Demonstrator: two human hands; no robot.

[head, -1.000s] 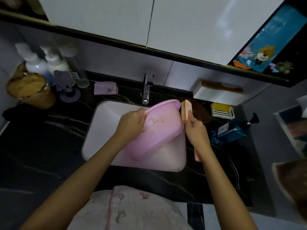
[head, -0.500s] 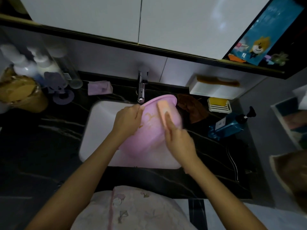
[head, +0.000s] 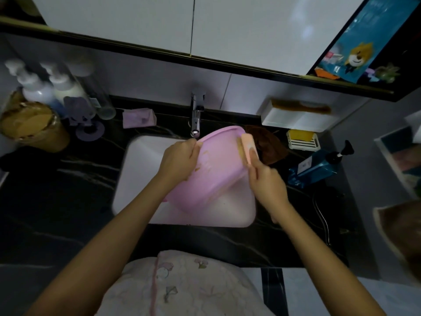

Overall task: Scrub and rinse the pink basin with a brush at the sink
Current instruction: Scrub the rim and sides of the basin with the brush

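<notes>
Evidently the pink basin (head: 211, 169) is tipped on edge over the white sink (head: 141, 169) so its soiled side faces the person, with the left hand (head: 180, 161) clamped on the near rim just under the chrome tap (head: 195, 119) to steady it. Meanwhile the right hand (head: 267, 182) grips the peach-backed brush (head: 248, 149), pressing its bristles against the far rim. Smooth, glossy plastic shows brownish smears on it, set against a dark veined desk (head: 68, 190).

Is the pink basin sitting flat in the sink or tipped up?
Tipped up. The pink basin leans over the white sink, its far rim raised near the tap, held by the left hand.
</notes>
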